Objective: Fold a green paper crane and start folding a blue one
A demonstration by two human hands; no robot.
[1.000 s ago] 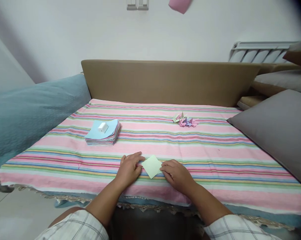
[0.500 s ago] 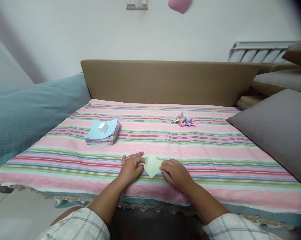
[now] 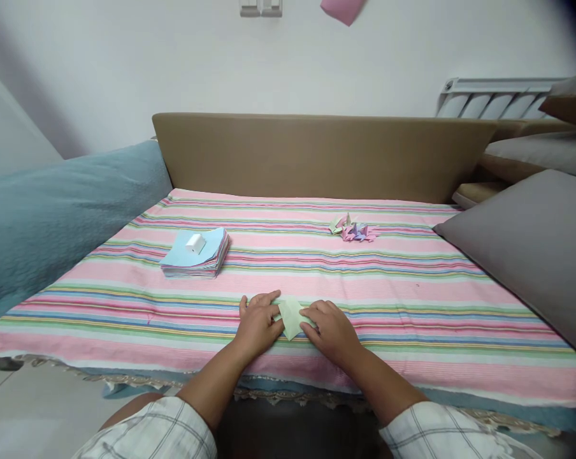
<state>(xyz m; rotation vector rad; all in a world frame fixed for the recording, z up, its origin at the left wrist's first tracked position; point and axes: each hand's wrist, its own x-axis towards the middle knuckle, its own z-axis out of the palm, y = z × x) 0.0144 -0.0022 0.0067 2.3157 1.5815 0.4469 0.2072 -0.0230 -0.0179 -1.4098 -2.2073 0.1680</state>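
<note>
Striped cloth (image 3: 269,271) ends beneath the forearms (image 3: 210,387); a paper stack (image 3: 187,259) and folded shapes (image 3: 359,232) lie well beyond. The left hand (image 3: 257,325) and right hand (image 3: 334,331), fingers partly curled, touch light-green paper (image 3: 290,319) between them; whether they pinch it, I cannot tell. Folding seems in hand; creasing calls for steady pressure.

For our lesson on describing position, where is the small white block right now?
In the head view, the small white block sits left of centre on top of the paper stack, farther back than the left hand.
</note>
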